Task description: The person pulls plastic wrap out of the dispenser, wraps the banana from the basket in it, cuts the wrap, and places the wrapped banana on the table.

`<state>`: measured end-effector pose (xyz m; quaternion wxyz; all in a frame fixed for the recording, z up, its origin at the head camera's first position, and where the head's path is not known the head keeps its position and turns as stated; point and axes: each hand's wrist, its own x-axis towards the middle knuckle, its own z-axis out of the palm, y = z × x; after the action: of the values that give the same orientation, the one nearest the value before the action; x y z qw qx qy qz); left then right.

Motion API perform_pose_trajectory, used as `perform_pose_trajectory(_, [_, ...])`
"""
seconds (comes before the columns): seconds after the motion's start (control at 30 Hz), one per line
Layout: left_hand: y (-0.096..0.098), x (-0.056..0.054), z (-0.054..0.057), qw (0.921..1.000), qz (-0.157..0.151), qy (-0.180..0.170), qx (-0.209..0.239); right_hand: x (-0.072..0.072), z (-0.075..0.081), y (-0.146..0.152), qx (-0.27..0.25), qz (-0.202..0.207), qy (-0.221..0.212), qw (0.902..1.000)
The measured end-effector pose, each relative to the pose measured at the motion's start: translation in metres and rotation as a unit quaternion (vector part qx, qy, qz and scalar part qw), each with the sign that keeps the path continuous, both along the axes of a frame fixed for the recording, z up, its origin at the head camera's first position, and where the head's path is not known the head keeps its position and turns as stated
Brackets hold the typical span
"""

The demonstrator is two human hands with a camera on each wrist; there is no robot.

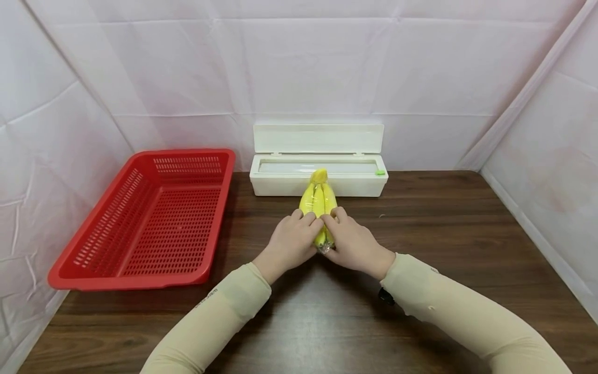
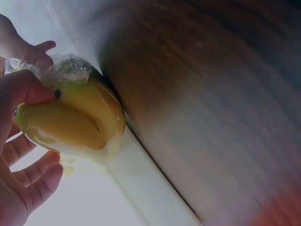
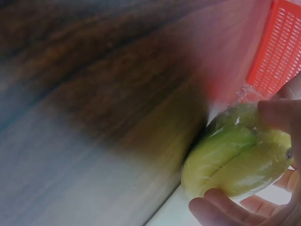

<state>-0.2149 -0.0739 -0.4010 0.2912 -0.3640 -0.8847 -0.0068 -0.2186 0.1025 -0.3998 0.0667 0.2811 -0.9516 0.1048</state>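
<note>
A bunch of yellow bananas (image 1: 318, 200), wrapped in clear plastic film, is held between both hands, stem end pointing away. My left hand (image 1: 293, 236) grips its near left side, and my right hand (image 1: 351, 240) grips the near right side. In the left wrist view the left thumb lies by the dark banana tips, with crumpled film (image 2: 70, 68) bunched beside it. The right wrist view shows film stretched over the bananas (image 3: 235, 160), with the right fingers curled around them. Behind the stem stands a white film dispenser box (image 1: 280, 184), its lid (image 1: 318, 138) raised.
A red perforated plastic basket (image 1: 177, 228) sits on the left of the dark wooden table (image 1: 439, 223). A small green piece (image 1: 380, 172) is on the dispenser's right end. White cloth walls (image 1: 308, 67) enclose the back and sides.
</note>
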Motion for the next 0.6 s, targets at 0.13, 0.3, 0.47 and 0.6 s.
perform_pose_trajectory(0.13, [0.0014,0.0018,0.0014,0.9997,0.013,-0.013,-0.016,-0.0004,0.0017,-0.0011,-0.008,-0.004,-0.002,1.0])
perform_pose_trajectory(0.3, [0.0015,0.0043,0.0061,0.9968,0.02,-0.056,-0.053,-0.003,0.0059,-0.0002,-0.037,-0.003,-0.022,0.9991])
perform_pose_trajectory(0.47, [0.0034,0.0065,0.0092,0.9924,0.031,-0.074,-0.094,-0.0058,0.0073,-0.0001,-0.053,-0.013,-0.049,0.9973])
perform_pose_trajectory(0.6, [0.0057,0.0054,0.0065,0.9944,0.035,-0.022,-0.097,-0.0066,0.0073,-0.0006,-0.058,-0.012,-0.063,0.9963])
